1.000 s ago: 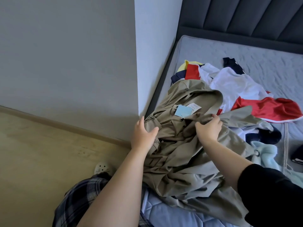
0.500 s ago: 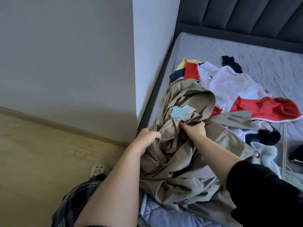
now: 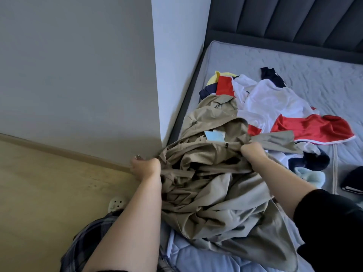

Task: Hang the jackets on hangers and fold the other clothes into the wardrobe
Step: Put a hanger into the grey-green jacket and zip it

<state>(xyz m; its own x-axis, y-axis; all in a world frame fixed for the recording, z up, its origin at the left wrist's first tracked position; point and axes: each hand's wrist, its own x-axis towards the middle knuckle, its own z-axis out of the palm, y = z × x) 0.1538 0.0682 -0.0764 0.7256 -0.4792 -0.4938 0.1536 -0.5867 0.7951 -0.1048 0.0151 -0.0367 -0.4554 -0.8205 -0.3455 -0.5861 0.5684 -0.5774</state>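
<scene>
A crumpled khaki jacket (image 3: 212, 185) lies at the near left edge of the grey mattress (image 3: 306, 61). A blue and white paper tag (image 3: 215, 136) shows near its collar. My left hand (image 3: 146, 167) grips a bunch of the jacket's fabric at its left side, out past the bed's edge. My right hand (image 3: 253, 152) grips the fabric on the right, just below the tag. The cloth is stretched between both hands. Behind the jacket lies a heap of other clothes: a white and red garment (image 3: 275, 107), a dark blue piece (image 3: 272, 74) and a yellow one (image 3: 213, 79).
A grey wall (image 3: 78, 75) and a white corner post (image 3: 176, 55) stand left of the bed. The dark padded headboard (image 3: 284, 16) rises at the back. Wooden floor (image 3: 49, 193) lies at the left, with a pale perforated shoe (image 3: 116, 203). A light blue cloth (image 3: 310, 176) and a dark item (image 3: 353, 181) sit right.
Both hands have moved apart, the left out past the bed's edge and the right to the right, spreading the jacket between them. The tag now lies partly tucked under a fold.
</scene>
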